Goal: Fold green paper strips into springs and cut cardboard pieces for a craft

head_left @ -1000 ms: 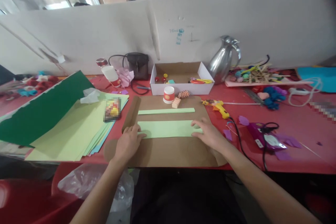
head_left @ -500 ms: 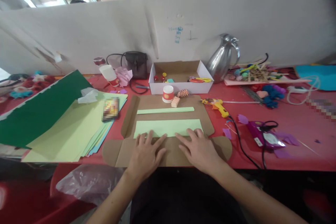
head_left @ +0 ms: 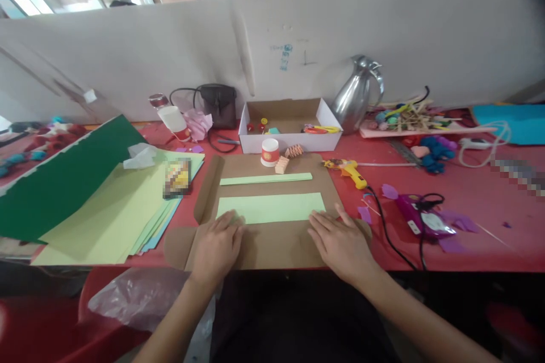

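A light green sheet of paper (head_left: 271, 208) lies lengthwise on an unfolded cardboard box (head_left: 272, 247). My left hand (head_left: 221, 244) rests at the sheet's near left corner, palm down, fingers stretched out and thumb near the index finger. At the near right corner, my right hand (head_left: 340, 241) lies with fingers spread, its fingertips on the paper's edge. Beyond the sheet is a narrow folded green strip (head_left: 266, 179). Behind the strip stand a paper cup (head_left: 269, 153) and two folded peach paper pieces (head_left: 282, 165).
A white box (head_left: 290, 143) with small items sits at the back, beside a metal jug (head_left: 353, 99). To the right lie a yellow glue gun (head_left: 355, 174), its black cord, and a purple packet (head_left: 426, 218). Stacked coloured paper (head_left: 102, 204) covers the left side.
Both hands have slid apart along the near edge of the green sheet, the left one leftward and the right one rightward. The sheet stays in place on the cardboard.
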Demonstrator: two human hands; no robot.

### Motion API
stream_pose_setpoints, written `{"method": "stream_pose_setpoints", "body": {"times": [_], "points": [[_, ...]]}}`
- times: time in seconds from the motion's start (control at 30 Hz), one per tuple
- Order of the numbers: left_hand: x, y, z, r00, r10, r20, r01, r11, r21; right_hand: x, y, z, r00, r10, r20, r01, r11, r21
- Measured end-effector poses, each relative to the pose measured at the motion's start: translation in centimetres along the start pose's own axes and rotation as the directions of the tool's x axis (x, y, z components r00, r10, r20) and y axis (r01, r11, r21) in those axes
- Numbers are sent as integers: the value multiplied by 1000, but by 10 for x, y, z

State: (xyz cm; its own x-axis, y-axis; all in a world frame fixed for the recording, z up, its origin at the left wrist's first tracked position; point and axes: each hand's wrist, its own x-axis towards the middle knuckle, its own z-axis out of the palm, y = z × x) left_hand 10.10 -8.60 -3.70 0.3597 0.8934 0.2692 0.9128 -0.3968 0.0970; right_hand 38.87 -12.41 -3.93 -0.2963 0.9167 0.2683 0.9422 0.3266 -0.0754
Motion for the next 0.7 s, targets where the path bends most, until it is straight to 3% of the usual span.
{"method": "stream_pose_setpoints", "body": {"times": [0.17, 0.3, 0.47, 0.7], "points": [[37, 9, 2, 995, -75, 67, 71, 996, 57, 44, 7, -6, 973, 130, 190, -128, 992, -19], [55, 8, 11, 989, -123, 77, 119, 992, 53, 71, 21, 6, 972, 80, 222, -120, 978, 169], [55, 8, 12, 978, -131, 163, 106, 982, 155, 80, 24, 18, 968, 99, 231, -138, 977, 160], [50, 12, 11, 976, -179, 124, 157, 973, 170, 78, 19, 9, 958, 107, 266, -120, 992, 33]]}}
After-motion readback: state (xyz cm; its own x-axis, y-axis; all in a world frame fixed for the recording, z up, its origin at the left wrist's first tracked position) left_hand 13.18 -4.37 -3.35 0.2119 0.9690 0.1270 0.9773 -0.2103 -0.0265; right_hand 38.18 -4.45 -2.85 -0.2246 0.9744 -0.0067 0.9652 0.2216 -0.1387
